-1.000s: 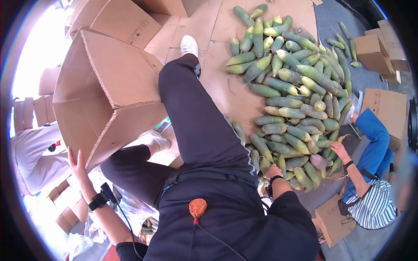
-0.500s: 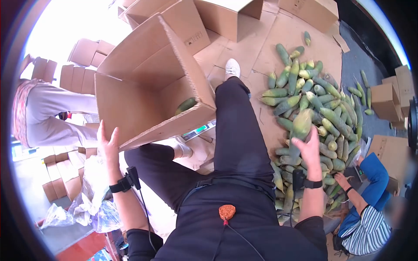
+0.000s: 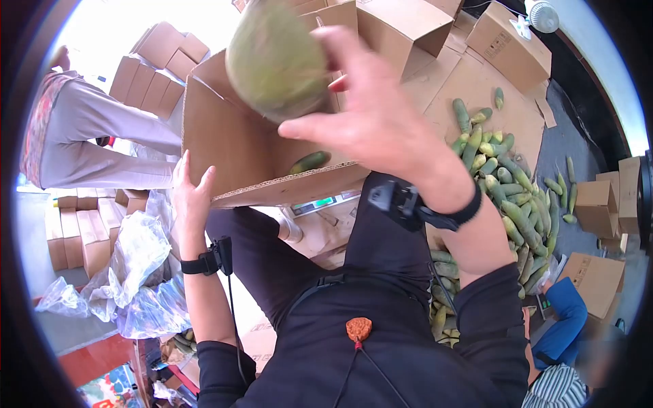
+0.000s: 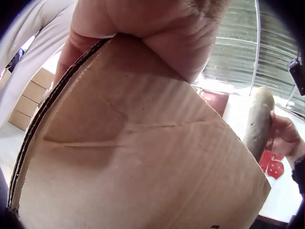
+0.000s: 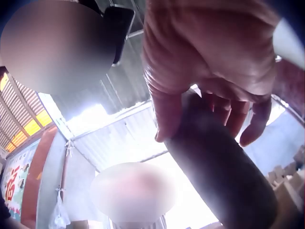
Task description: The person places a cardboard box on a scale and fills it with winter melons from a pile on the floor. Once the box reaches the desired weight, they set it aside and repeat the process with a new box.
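Observation:
My right hand (image 3: 371, 112) grips a large green radish (image 3: 277, 64), held up in front of the cardboard box (image 3: 218, 129) and hiding part of it. In the right wrist view the radish (image 5: 219, 162) looks dark, with thumb and fingers on either side of its upper end. My left hand (image 3: 192, 197) holds the near left corner of the box. The left wrist view shows this hand (image 4: 147, 28) over the box edge, thumb and fingers on different sides of the corner. Inside the box lies another green radish (image 3: 310, 162).
A heap of green radishes (image 3: 524, 197) lies on flattened cardboard at the right. More cardboard boxes (image 3: 507, 44) stand ahead. A scale (image 3: 320, 205) shows below the box. One person (image 3: 102, 139) stands at the left, another (image 3: 561, 326) is at the lower right. Plastic bags (image 3: 143, 272) lie at the left.
My right hand has lifted a radish from the heap and carried it left and up to the box. The left hand stays on the box corner. The head view has turned rightward.

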`<state>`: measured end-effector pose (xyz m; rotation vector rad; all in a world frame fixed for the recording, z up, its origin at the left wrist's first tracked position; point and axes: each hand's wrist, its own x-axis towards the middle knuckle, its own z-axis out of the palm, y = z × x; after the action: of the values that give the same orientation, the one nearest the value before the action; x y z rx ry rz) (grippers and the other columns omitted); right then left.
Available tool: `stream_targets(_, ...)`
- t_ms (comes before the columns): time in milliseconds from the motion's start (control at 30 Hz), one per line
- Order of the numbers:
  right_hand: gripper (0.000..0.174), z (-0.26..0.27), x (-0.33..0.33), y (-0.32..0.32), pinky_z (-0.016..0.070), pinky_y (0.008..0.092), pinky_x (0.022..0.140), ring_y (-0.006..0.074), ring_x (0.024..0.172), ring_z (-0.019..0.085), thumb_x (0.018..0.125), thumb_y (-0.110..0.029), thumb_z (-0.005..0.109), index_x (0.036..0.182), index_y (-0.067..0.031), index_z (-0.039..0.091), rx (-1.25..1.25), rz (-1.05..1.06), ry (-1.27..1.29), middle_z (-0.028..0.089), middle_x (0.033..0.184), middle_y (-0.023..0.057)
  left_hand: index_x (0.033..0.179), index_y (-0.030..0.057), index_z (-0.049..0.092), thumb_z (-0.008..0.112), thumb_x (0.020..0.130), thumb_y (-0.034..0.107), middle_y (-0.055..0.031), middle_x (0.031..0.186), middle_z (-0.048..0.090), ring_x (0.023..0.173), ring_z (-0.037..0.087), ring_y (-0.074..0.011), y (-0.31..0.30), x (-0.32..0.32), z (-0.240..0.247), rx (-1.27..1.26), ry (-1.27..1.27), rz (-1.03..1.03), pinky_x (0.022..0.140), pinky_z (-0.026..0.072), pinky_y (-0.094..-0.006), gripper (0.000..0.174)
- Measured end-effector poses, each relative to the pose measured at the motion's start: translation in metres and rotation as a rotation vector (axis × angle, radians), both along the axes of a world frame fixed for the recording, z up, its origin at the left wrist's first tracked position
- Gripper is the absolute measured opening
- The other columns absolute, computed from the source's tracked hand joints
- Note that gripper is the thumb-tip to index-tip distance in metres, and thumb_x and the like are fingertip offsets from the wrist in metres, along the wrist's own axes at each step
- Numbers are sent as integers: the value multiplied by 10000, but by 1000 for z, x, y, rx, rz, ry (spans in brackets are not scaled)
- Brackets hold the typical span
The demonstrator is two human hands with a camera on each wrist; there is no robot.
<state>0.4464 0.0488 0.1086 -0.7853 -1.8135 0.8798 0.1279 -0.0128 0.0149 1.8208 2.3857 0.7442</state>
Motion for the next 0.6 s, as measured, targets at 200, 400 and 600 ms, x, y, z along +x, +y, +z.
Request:
stream_targets(200,541,-55,-32,19,471,418,851,358,981,594,691,-201,741,1126,-24,472,-85,144,-808,622,999,189,1335,-2,434,662,817,268,-216,1331,450,1232,444,-345,0,0,-2,15,-2,-1,1029,358,-382,628)
stream_targets(400,330,-70,-25,17,491,370,781,291,904,626,760,-133,675,1051,-9,579,-104,304,-634,650,916,154,1323,-17,446,674,812,243,-215,1311,477,1233,451,-323,2,-11,-10,35,1,-40,1027,355,-368,617)
stream_targets(600,174,-68,75,-11,492,223,751,74,849,614,870,-49,613,1038,-3,622,-333,76,41,650,911,33,1305,-45,463,665,836,220,-199,1333,483,1250,448,-285,5,-28,-21,44,-43,-86,1042,329,-340,575)
